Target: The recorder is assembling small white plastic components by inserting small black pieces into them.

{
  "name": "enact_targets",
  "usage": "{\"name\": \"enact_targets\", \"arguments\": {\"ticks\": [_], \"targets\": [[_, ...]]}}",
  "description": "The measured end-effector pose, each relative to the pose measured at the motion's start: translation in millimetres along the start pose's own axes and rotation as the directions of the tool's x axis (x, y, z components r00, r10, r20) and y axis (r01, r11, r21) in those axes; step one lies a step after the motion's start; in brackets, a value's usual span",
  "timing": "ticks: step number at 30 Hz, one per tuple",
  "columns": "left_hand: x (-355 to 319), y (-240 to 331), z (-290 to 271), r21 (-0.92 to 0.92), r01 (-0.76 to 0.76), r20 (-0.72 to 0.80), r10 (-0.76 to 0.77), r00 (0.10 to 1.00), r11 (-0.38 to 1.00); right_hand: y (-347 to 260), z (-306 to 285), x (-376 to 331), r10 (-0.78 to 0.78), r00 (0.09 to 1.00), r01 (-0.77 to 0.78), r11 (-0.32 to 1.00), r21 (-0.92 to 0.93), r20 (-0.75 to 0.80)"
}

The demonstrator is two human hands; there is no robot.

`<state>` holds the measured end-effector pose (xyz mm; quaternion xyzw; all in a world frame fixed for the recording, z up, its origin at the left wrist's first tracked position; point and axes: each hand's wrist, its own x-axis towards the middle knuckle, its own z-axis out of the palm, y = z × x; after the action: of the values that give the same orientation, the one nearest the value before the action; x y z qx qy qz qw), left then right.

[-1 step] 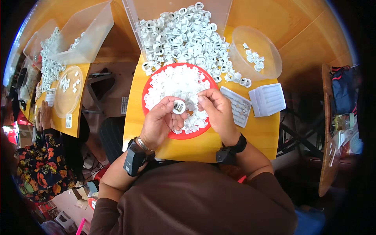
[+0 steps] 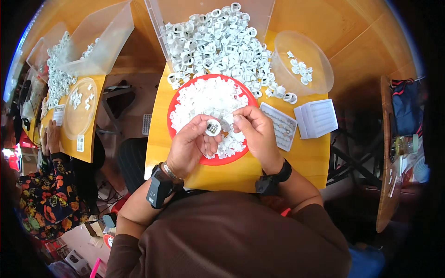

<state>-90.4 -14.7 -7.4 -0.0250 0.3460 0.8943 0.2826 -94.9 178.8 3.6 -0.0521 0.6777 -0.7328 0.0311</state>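
My left hand (image 2: 189,139) pinches a round white plastic part (image 2: 213,127) between thumb and fingers. Its face, with a dark square pattern in the middle, is turned up. Close to its right, the thumb and forefinger of my right hand (image 2: 256,129) are pressed together on a small white plastic piece (image 2: 230,118), partly covered by the fingertips. Both hands are over a red round tray (image 2: 173,104) heaped with small white plastic pieces (image 2: 204,95).
Behind the tray, many white round parts (image 2: 218,46) spill from a clear bin (image 2: 157,28). A clear round tub (image 2: 327,69) holds several more. To the right lie a white grid tray (image 2: 279,125) and stacked white trays (image 2: 320,118). At left, a co-worker's hand (image 2: 53,136) rests on another table.
The round white part in my left hand has shifted very slightly to the right. Both hands otherwise stay in place.
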Motion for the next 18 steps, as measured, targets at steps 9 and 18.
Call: {"name": "enact_targets", "arguments": {"ticks": [9,18], "targets": [[11,-6,1,-0.064,0.054,0.065,-0.05,0.997,0.997,-8,9,-1,-0.049,0.996,0.059,0.989,-0.137,0.074],[17,-5,4,-0.119,0.077,0.033,-0.074,0.997,0.99,-10,9,-1,-0.065,0.996,0.076,0.971,-0.225,0.059]]}}
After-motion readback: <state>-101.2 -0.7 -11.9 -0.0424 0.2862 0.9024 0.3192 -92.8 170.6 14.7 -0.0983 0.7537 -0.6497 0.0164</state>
